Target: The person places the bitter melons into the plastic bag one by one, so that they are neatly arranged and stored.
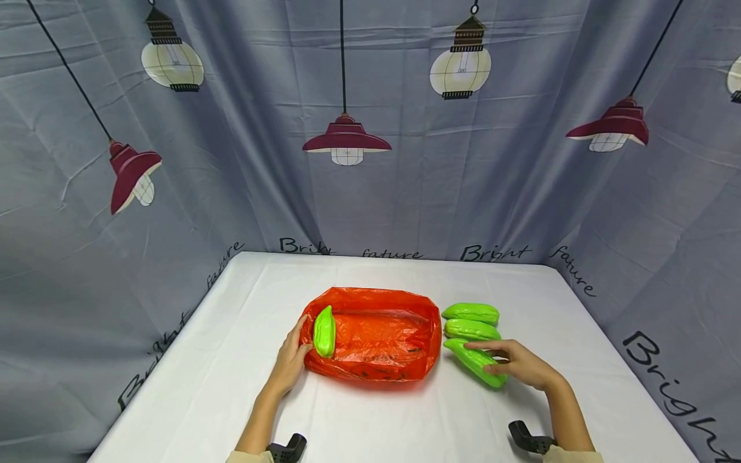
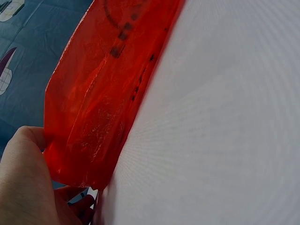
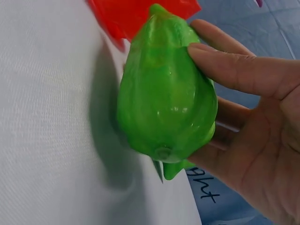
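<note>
Gourds: my left hand [image 1: 287,360] grips one [image 1: 324,331] at the orange bag's [image 1: 376,334] left mouth, my right hand [image 1: 518,363] loosely clasps another [image 1: 471,361] right of it on the desk [image 1: 370,418]; I judge the thin, limp bag mouth could collapse, and the glossy gourd could slip.

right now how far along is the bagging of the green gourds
One gourd is at the orange bag's mouth, where the left hand touches it. The right hand grips the nearest gourd on the table. Two more wait beside the bag.
</note>
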Tool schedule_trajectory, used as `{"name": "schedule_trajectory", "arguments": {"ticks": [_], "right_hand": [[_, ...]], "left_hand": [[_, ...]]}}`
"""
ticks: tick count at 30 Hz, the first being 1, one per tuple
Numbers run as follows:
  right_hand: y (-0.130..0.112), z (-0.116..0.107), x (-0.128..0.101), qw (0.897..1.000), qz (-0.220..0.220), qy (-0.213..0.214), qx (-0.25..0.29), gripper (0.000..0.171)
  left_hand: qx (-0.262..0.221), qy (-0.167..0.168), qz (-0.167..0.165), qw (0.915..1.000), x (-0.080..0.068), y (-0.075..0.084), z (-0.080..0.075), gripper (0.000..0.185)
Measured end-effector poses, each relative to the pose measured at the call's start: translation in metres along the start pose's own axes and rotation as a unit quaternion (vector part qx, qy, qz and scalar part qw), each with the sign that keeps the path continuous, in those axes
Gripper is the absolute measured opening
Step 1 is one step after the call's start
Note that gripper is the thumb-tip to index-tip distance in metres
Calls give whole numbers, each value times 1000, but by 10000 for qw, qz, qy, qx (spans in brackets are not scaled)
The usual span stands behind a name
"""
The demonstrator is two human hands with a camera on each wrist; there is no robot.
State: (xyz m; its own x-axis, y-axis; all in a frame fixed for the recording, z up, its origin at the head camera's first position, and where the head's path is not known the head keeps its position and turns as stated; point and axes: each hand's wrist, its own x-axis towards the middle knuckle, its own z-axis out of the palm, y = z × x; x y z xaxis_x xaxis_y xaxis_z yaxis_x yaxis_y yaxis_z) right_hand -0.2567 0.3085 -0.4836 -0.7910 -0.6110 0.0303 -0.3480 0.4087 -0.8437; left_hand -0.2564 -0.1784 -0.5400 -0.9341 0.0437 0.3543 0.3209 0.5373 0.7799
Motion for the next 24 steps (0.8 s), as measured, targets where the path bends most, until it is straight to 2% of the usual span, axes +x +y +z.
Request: {"name": "schedule_trajectory", "arguments": {"ticks": [7,15,24], "right_hand": [[-5,2,0,9982,-302,202,469,47],[-11,10,9,9924,-741,696,698,45],[-24,18,24,9869,-559,1212,905,48]], "left_hand": [[2,33,79,10000,0,-1,0,63],[4,83,171,9998,0,0,-1,63],[-7,25,138,9999,0,0,0,64]]}}
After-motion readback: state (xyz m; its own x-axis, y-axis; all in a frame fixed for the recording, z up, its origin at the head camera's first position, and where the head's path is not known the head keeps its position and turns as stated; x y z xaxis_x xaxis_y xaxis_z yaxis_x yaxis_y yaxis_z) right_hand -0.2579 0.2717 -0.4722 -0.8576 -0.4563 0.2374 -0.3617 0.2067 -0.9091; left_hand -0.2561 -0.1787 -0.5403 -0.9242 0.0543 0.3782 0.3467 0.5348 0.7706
